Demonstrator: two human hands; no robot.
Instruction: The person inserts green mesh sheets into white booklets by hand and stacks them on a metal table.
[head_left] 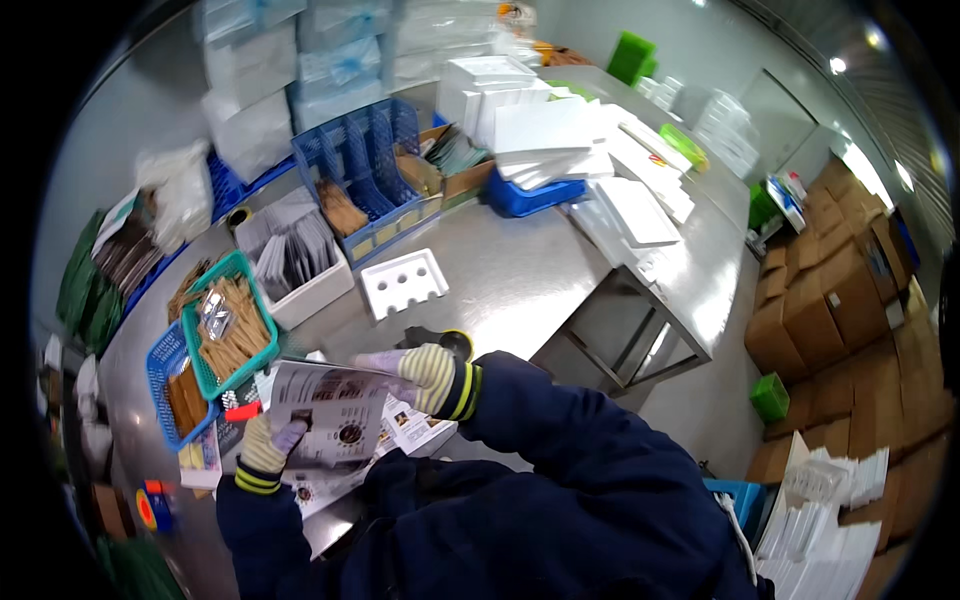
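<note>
Both my hands wear pale striped knit gloves with yellow-and-dark cuffs. Between them I hold a printed leaflet (335,405), perhaps several sheets together, tilted up over the steel table. My left hand (267,446) grips its lower left edge, fingers closed. At the upper right edge, my right hand (422,376) pinches the paper; its fingertips are a little blurred. More printed sheets (410,425) lie beneath and beside the leaflet. Just beyond my right hand sits a black tool with a yellow ring (440,340), partly hidden. A white foam insert with holes (403,283) lies further back.
Left stand a teal basket (268,352) of brown strips and a blue basket (160,385). Behind are a foam box (322,292) of grey packets and a blue divided crate (365,240). White foam lids (545,130) pile up at the back; cartons (800,320) line the right.
</note>
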